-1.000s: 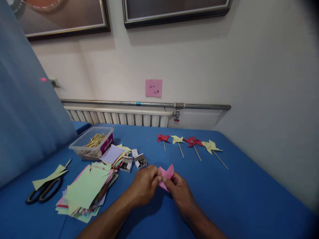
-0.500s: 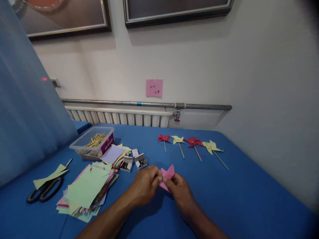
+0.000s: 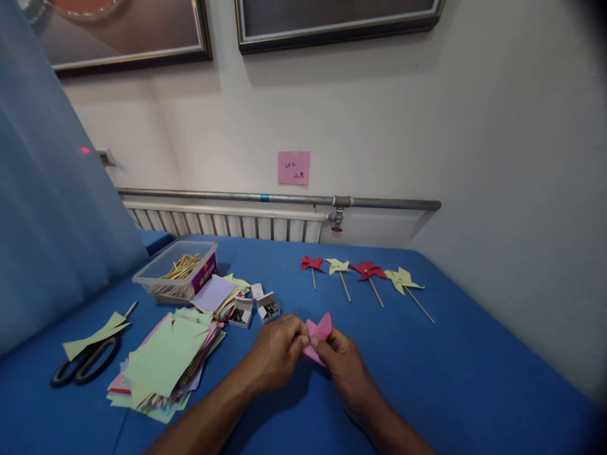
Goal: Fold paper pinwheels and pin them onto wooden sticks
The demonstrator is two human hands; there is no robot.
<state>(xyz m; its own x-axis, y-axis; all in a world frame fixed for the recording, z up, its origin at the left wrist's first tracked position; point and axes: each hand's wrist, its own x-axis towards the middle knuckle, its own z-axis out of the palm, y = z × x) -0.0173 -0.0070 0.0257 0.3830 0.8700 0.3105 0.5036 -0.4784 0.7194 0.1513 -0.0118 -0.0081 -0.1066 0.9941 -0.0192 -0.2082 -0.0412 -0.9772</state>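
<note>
Left hand [image 3: 279, 351] curls nearly into a fist, thumb pressed to the bent index finger, pinching the left side of a piece of pink paper [image 3: 323, 327]; the right hand [image 3: 344, 366] grips the other side, thumb laid across the front and fingers bent behind it. Thin and matte, the pink paper stands up in pointed, folded flaps between the two hands, above the smooth blue covering of the bench [image 3: 427, 392]. What the fingertips cover at its centre cannot be made out. Just left of the left hand sit small white card boxes, two of them open and filled with tiny dark metallic pieces. Farther left, a loose stack of paper sheets [image 3: 165, 354], pale green on top, shows ragged, many-coloured edges near black-handled scissors [image 3: 77, 366] partly under yellow-green paper. Behind the stack, a clear plastic tub [image 3: 147, 287] holds slim wooden sticks [image 3: 183, 266]. Beyond the right hand, four paper pinwheels, two red and two pale yellow, lie on thin sticks in a row.
</note>
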